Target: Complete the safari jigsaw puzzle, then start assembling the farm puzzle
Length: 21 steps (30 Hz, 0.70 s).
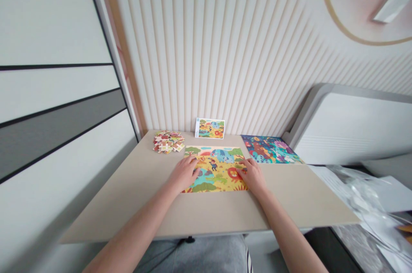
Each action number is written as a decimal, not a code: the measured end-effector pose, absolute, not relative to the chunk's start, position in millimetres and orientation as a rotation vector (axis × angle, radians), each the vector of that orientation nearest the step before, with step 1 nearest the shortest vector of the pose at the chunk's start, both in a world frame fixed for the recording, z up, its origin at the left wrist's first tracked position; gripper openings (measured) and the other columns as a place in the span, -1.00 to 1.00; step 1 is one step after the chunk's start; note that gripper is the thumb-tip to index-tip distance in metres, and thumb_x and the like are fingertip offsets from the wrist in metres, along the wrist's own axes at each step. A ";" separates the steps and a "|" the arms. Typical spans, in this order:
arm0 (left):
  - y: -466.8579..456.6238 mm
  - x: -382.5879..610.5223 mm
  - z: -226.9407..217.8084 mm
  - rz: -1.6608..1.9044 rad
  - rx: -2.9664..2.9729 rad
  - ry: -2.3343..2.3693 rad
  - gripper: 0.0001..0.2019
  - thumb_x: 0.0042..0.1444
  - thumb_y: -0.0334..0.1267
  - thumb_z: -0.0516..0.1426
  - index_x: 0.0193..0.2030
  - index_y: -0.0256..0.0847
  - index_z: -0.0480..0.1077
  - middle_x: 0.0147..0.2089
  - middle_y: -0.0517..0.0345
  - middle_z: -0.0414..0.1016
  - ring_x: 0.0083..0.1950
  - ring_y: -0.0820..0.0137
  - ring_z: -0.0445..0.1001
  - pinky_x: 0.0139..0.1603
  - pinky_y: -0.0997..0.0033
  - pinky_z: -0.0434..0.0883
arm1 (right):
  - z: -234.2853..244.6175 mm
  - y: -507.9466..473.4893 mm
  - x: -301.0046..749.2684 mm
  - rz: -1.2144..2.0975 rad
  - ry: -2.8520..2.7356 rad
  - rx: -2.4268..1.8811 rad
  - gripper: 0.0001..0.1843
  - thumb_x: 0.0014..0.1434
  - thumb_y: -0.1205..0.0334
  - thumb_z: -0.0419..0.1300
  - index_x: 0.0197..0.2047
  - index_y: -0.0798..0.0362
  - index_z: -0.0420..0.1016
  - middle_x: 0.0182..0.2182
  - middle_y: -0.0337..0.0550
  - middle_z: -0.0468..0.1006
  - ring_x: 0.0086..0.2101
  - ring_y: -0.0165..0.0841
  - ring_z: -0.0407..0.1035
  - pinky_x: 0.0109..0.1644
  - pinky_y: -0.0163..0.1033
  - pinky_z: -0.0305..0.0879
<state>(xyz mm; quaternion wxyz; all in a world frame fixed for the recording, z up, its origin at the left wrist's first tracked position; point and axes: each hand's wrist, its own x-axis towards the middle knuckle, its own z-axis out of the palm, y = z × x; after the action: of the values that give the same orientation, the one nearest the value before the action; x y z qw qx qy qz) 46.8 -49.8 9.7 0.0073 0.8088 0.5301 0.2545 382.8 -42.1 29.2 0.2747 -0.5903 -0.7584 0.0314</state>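
A bright jigsaw puzzle (219, 176) with a lion, an elephant and trees lies flat on the table, its pieces joined into one rectangle. My left hand (186, 173) rests on its left edge, thumb and fingers apart. On the right edge, near the lion, lies my right hand (252, 174), its fingers also spread. Neither hand holds anything that I can see. Behind the puzzle, a small picture card (210, 128) with the same animal scene leans against the wall.
On the beige table (128, 204), a heap of loose puzzle pieces (168, 141) sits at the back left. A dark blue picture puzzle (272, 150) lies at the back right. Ribbed wall panels (206, 50) rise behind. Clear plastic wrapping (360, 195) lies right of the table.
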 end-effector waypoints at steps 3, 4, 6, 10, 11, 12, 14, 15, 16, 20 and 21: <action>-50.1 46.8 10.1 0.796 2.525 1.656 -0.68 0.29 -0.19 0.06 0.12 -0.16 0.44 0.24 -0.09 0.39 0.28 0.12 0.34 0.33 0.09 0.26 | 34.9 -48.0 377.4 0.094 -2.159 -1.487 -0.73 0.27 0.16 0.14 -0.03 -0.09 0.61 -0.02 -0.06 0.54 0.01 -0.20 0.38 0.17 -0.11 0.22; -50.2 46.9 10.3 0.798 2.524 1.654 -0.68 0.29 -0.19 0.06 0.12 -0.16 0.44 0.24 -0.10 0.39 0.28 0.12 0.34 0.33 0.09 0.26 | 35.9 -49.4 375.7 0.128 -2.213 -1.436 -0.73 0.29 0.18 0.11 -0.06 -0.09 0.62 -0.02 -0.07 0.54 0.02 -0.21 0.38 0.18 -0.10 0.22; -50.3 47.2 10.5 0.802 2.523 1.648 -0.68 0.29 -0.19 0.06 0.13 -0.17 0.44 0.24 -0.10 0.40 0.28 0.11 0.33 0.33 0.08 0.26 | 36.4 -51.1 372.9 0.202 -2.277 -1.360 -0.72 0.32 0.18 0.09 -0.10 -0.08 0.64 -0.02 -0.08 0.55 0.01 -0.22 0.39 0.19 -0.09 0.21; -49.7 47.4 10.9 0.809 2.505 1.636 -0.68 0.29 -0.19 0.06 0.12 -0.13 0.45 0.23 -0.08 0.41 0.26 0.13 0.35 0.32 0.09 0.26 | 32.3 -47.5 373.7 0.242 -2.212 -1.380 -0.69 0.34 0.13 0.06 -0.08 -0.05 0.62 -0.03 -0.07 0.57 -0.01 -0.23 0.42 0.17 -0.10 0.24; -49.4 46.7 11.1 0.805 2.503 1.632 -0.68 0.28 -0.18 0.07 0.12 -0.13 0.45 0.22 -0.08 0.41 0.26 0.13 0.36 0.32 0.10 0.27 | 30.8 -45.4 375.7 0.231 -2.191 -1.400 -0.69 0.34 0.12 0.05 -0.10 -0.04 0.62 -0.05 -0.08 0.58 -0.02 -0.23 0.42 0.15 -0.12 0.25; -48.9 45.4 11.3 0.804 2.499 1.634 -0.68 0.28 -0.18 0.07 0.12 -0.14 0.45 0.22 -0.08 0.41 0.25 0.13 0.36 0.32 0.11 0.26 | 29.2 -43.1 378.5 0.215 -2.167 -1.425 -0.69 0.33 0.13 0.05 -0.12 -0.03 0.62 -0.06 -0.08 0.58 -0.04 -0.24 0.43 0.13 -0.14 0.27; -47.7 40.8 11.9 0.816 2.483 1.676 -0.67 0.29 -0.17 0.07 0.13 -0.15 0.44 0.23 -0.09 0.40 0.26 0.13 0.35 0.33 0.11 0.25 | 26.6 -38.6 385.9 0.172 -2.092 -1.495 -0.69 0.31 0.15 0.04 -0.14 -0.01 0.62 -0.10 -0.06 0.60 -0.08 -0.24 0.45 0.07 -0.17 0.29; -46.8 37.3 12.3 0.821 2.466 1.723 -0.66 0.29 -0.17 0.06 0.15 -0.15 0.43 0.23 -0.10 0.39 0.27 0.13 0.34 0.34 0.10 0.24 | 25.5 -36.7 390.2 0.145 -2.035 -1.548 -0.69 0.31 0.15 0.04 -0.15 -0.01 0.61 -0.12 -0.05 0.60 -0.11 -0.25 0.46 0.03 -0.18 0.31; -45.8 33.3 12.6 0.822 2.445 1.782 -0.66 0.30 -0.18 0.05 0.16 -0.17 0.43 0.23 -0.12 0.39 0.26 0.12 0.35 0.33 0.09 0.23 | 24.5 -35.2 394.4 0.119 -1.972 -1.607 -0.69 0.30 0.15 0.03 -0.16 -0.01 0.61 -0.15 -0.04 0.61 -0.15 -0.24 0.47 -0.02 -0.19 0.32; -40.5 16.2 12.9 0.753 2.387 1.922 -0.69 0.30 -0.24 0.03 0.09 -0.22 0.47 0.08 -0.13 0.49 0.14 0.13 0.43 0.24 0.12 0.31 | 21.5 -32.6 406.6 0.096 -1.853 -1.766 -0.70 0.27 0.14 0.05 -0.24 -0.03 0.62 -0.29 -0.05 0.65 -0.27 -0.22 0.50 -0.21 -0.22 0.30; -39.2 13.0 12.8 0.740 2.385 1.923 -0.70 0.29 -0.25 0.04 0.06 -0.22 0.48 0.06 -0.11 0.50 0.12 0.14 0.44 0.22 0.15 0.33 | 21.0 -32.6 407.7 0.113 -1.855 -1.771 -0.70 0.27 0.13 0.05 -0.24 -0.04 0.63 -0.31 -0.06 0.65 -0.30 -0.22 0.51 -0.24 -0.22 0.29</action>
<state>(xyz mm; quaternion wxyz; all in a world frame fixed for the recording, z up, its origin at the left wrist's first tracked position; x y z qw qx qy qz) 13.0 -39.2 12.8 -0.0052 0.7567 0.6101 0.2348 407.7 -32.6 21.0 0.2834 -0.6615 -0.6930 0.0423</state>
